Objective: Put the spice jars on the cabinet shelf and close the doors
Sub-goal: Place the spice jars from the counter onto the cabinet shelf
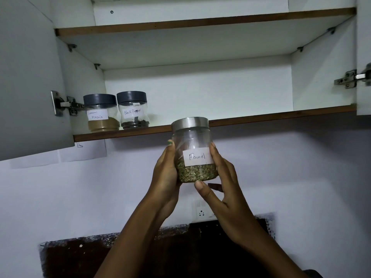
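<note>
Holding the fennel jar (194, 151) up with both hands, you've got your left hand (167, 169) wrapped around its left side, fingers curled behind the glass, and your right hand (219, 177) cupping the right side with the thumb tucked under the bottom edge. So both hands are gripping the same jar, nothing loose. The jar is upright, metal lid on, label facing you, seeds filling roughly the bottom third. It sits in the air just below and in front of the lower shelf (261, 116), with the lid overlapping the shelf's front edge from this angle, so it's not on the shelf yet.

Further out, the garam masala jar (101, 113) and the black pepper jar (133, 110) are already standing side by side at the left end of that shelf, close together, dark lids on. To the right of them the shelf has plenty of bare board.

Progress-wise I'd call it about midway: two jars placed, this third one needs lifting over the edge and setting down next to the pepper. Can't tell if more jars are waiting below. The left door (30, 81) and right door (363, 57) are both wide open, so closing them is all still to do.
</note>
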A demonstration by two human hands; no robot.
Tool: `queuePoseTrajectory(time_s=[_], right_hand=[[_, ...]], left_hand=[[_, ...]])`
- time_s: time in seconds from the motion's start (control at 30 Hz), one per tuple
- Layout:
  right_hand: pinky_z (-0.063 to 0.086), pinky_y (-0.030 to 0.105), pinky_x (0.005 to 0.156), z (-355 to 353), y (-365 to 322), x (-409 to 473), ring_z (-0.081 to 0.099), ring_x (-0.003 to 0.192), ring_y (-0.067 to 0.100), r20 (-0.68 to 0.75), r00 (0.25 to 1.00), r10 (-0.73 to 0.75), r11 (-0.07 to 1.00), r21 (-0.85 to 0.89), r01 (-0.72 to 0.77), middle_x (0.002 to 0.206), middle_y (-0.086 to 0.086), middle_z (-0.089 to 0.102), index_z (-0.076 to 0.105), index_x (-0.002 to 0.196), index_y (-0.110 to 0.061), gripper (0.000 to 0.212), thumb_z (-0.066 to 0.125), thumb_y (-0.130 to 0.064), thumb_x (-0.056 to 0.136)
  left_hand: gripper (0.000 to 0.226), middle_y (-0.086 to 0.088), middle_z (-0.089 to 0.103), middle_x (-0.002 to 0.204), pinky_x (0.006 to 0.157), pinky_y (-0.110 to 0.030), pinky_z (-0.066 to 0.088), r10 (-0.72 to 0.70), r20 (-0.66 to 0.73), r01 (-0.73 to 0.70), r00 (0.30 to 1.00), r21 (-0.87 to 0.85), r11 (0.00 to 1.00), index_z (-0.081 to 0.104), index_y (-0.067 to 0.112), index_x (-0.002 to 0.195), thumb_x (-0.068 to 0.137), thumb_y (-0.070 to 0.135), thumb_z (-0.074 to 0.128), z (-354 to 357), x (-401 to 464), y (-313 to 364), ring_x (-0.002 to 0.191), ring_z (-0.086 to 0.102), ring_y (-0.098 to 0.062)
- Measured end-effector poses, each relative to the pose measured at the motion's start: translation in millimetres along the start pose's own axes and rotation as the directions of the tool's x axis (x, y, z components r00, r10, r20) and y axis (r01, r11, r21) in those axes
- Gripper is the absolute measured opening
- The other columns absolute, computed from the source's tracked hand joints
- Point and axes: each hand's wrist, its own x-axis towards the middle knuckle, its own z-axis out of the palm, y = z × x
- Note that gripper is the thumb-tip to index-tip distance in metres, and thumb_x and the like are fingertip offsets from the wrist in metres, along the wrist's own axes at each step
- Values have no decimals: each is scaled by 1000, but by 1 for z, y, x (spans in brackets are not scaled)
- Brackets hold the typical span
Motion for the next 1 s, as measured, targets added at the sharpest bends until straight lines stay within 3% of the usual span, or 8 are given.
queuePoseTrajectory(time_s=[0.1,0.43,0.67,0.8,0.9,1.0], right_hand=[[44,22,102,1,-2,0,36,125,-9,-9,1000,30,1000,10,-30,139,-20,30,10,138,-54,68,48,-49,81],[46,22,98,2,-6,-1,37,124,-10,-57,998,-2,1000,21,3,136,-24,30,18,136,-55,68,55,-45,80],[48,21,97,8,-7,14,44,122,-11,10,999,38,967,250,-39,142,-24,29,15,142,-51,87,66,-35,73],[48,24,100,20,-7,32,42,124,-11,-61,998,-2,965,262,18,138,-30,29,14,143,-47,87,65,-33,74],[48,29,101,31,-4,51,37,127,-11,-156,986,-65,968,229,100,134,-33,26,13,145,-40,85,64,-27,79],[43,32,106,44,0,77,29,133,-8,-230,961,-155,975,121,187,142,-17,24,10,142,-43,83,64,-12,86]], left_hand=[[41,-2,72,110,77,-30,57,7,17,-7,1000,23,1000,63,26,116,99,45,31,-1,0,0,101,69,-18],[39,1,74,104,67,-24,58,29,27,-30,999,41,999,64,30,109,99,45,30,-4,4,-3,94,71,-14],[41,-1,73,103,63,-24,57,105,-40,-98,994,155,983,64,32,108,98,50,28,0,8,-7,88,72,-13],[50,-3,66,119,82,-25,56,167,-31,-152,985,276,949,51,26,132,99,50,22,-2,19,2,105,65,-14],[47,7,55,134,97,-24,49,315,36,-304,949,379,874,43,34,137,97,48,25,-5,26,12,118,56,-5],[41,13,50,135,97,-13,44,398,75,-389,914,439,810,35,40,135,95,44,27,-11,33,17,120,50,5]])
